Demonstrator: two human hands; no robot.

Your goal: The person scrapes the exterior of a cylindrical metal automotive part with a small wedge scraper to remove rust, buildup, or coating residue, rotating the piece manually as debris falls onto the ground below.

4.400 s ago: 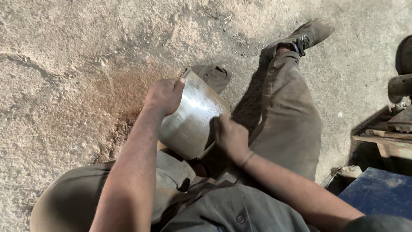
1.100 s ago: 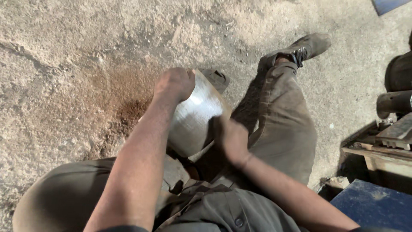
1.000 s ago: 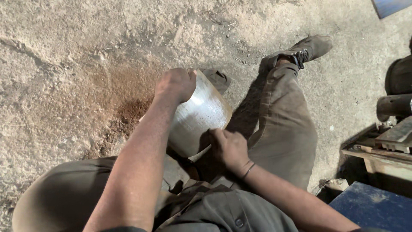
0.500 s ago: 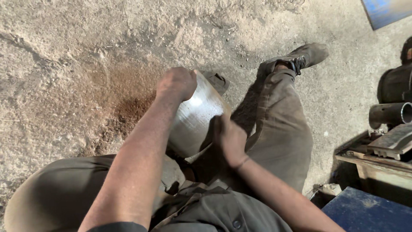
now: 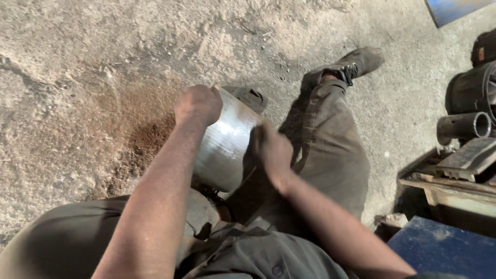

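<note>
Head view, left to right. My left hand (image 5: 198, 105) has its grip closed over the top rim of a shiny metal cylinder (image 5: 225, 147), which stands tilted between my legs on the sandy floor (image 5: 77, 77). My right hand (image 5: 271, 152) is blurred against its right side; I cannot tell if that grip is closed. I judge the cylinder stiff, smooth, probably slippery and weighty; the rim is the best hold. No labels are legible. A blue panel (image 5: 444, 253) lies at lower right.

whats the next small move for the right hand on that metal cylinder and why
Probably another stroke down the metal cylinder: the right hand lies blurred against its side, as if rubbing it, while the left hand grips the top rim and steadies it between the legs.
</note>
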